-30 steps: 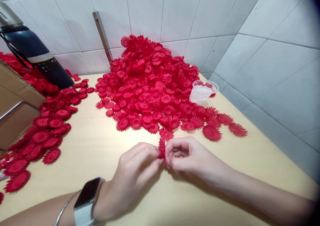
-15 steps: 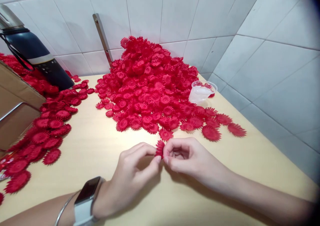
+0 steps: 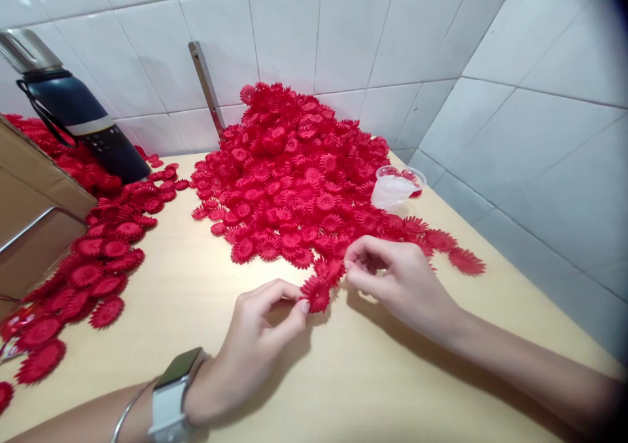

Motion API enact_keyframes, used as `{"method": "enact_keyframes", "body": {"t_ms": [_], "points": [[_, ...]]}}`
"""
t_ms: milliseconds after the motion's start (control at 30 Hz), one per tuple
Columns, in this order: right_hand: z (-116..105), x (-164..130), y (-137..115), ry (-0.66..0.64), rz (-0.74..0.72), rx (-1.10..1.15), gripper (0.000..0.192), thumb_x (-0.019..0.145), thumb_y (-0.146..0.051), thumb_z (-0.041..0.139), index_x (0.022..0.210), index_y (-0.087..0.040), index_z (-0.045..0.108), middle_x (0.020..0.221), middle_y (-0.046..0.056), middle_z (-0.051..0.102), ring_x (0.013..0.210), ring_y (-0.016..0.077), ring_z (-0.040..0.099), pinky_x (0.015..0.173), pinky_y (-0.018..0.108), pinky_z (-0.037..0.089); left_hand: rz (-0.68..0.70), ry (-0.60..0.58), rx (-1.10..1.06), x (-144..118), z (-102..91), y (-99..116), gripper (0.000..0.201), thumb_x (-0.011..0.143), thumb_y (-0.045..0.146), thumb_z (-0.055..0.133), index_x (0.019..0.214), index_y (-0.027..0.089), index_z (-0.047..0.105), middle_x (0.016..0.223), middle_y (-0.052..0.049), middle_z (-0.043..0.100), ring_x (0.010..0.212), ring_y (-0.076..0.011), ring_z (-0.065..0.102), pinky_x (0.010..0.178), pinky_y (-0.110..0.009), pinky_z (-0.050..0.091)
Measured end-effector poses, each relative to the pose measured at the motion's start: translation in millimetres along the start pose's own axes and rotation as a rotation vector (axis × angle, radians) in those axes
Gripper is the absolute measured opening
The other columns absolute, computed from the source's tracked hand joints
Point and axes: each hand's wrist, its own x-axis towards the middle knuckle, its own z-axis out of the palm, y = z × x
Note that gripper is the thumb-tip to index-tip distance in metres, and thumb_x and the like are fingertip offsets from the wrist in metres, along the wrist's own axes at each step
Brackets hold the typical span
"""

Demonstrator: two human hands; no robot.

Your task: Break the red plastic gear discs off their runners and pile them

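Note:
Between thumb and index finger, my left hand (image 3: 267, 338) pinches a red fringed flower piece (image 3: 316, 293) by its left edge, with its round face turned toward me. My right hand (image 3: 400, 276) is closed in a pinch at the near edge of the heap. Its fingertips meet the side of another red fringed flower piece (image 3: 335, 271), just behind and right of the first one. The two pieces overlap in view. Beyond both hands rises a large pile of similar red flower pieces (image 3: 294, 175) on the pale tabletop (image 3: 235, 364).
A clear plastic cup (image 3: 390, 191) stands at the pile's right side. To the left are a cardboard box (image 3: 44, 188), a dark blue thermos flask (image 3: 88, 112) and more loose red pieces (image 3: 115, 247). A narrow metal strip (image 3: 206, 86) leans on the tiled wall (image 3: 289, 37).
My right hand has moved right and away from me, off the piece in my left hand, to another piece by the pile. The left-hand piece has turned from edge-on to face me.

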Motion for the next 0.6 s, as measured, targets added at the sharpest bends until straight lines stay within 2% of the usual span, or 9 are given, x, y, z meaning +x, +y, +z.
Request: {"method": "enact_keyframes", "body": {"t_ms": [100,200,300,400,500,600], "points": [[-2,2,5,0.067,0.107,0.13,0.009,0.065,-0.01,0.053,0.061,-0.018,0.053,0.054,-0.003,0.05,0.048,0.0102,0.046,0.044,0.021,0.037,0.02,-0.024,0.044,-4,0.0,3,0.012,0.082,0.017,0.047,0.078,0.017,0.058,0.078,0.0,0.06,0.074,-0.0106,0.056,0.067,-0.018,0.043],[-5,6,6,0.103,0.223,0.441,0.005,0.068,-0.018,0.058,0.073,-0.019,0.059,0.059,-0.003,0.053,0.052,0.0104,0.049,0.047,0.021,0.041,0.07,-0.041,0.105,-7,0.8,6,0.011,0.082,0.016,0.047,0.08,0.017,0.058,0.08,0.0,0.06,0.076,-0.0105,0.056,0.069,-0.019,0.042],[-5,9,0,0.057,0.291,0.892,0.02,0.075,-0.035,0.054,0.089,-0.021,0.059,0.086,0.003,0.059,0.072,0.0146,0.056,0.059,0.025,0.048,0.069,-0.034,0.105,-8,1.6,6,0.012,0.082,0.018,0.047,0.081,0.017,0.058,0.081,-0.001,0.06,0.076,-0.0106,0.056,0.069,-0.018,0.043],[-4,10,-9,-0.011,0.36,1.206,0.028,0.081,-0.041,0.043,0.095,-0.02,0.056,0.111,0.008,0.053,0.094,0.0216,0.054,0.073,0.036,0.05,0.064,-0.033,0.086,-8,2.1,6,0.012,0.083,0.018,0.046,0.081,0.017,0.058,0.081,-0.001,0.06,0.077,-0.0109,0.056,0.07,-0.019,0.043],[-4,10,-16,-0.022,0.398,1.327,0.031,0.083,-0.039,0.039,0.1,-0.018,0.053,0.117,0.01,0.049,0.108,0.0269,0.048,0.082,0.044,0.047,0.077,-0.032,0.082,-8,2.5,6,0.012,0.083,0.017,0.046,0.081,0.017,0.058,0.082,-0.001,0.061,0.077,-0.0111,0.056,0.071,-0.02,0.043],[-7,9,-20,-0.031,0.396,1.369,0.032,0.083,-0.037,0.038,0.105,-0.018,0.051,0.119,0.011,0.048,0.114,0.0285,0.043,0.085,0.044,0.046,0.085,-0.03,0.063,-7,2.9,6,0.013,0.082,0.017,0.046,0.08,0.018,0.058,0.081,0.0,0.061,0.077,-0.011,0.056,0.071,-0.02,0.042]]}}
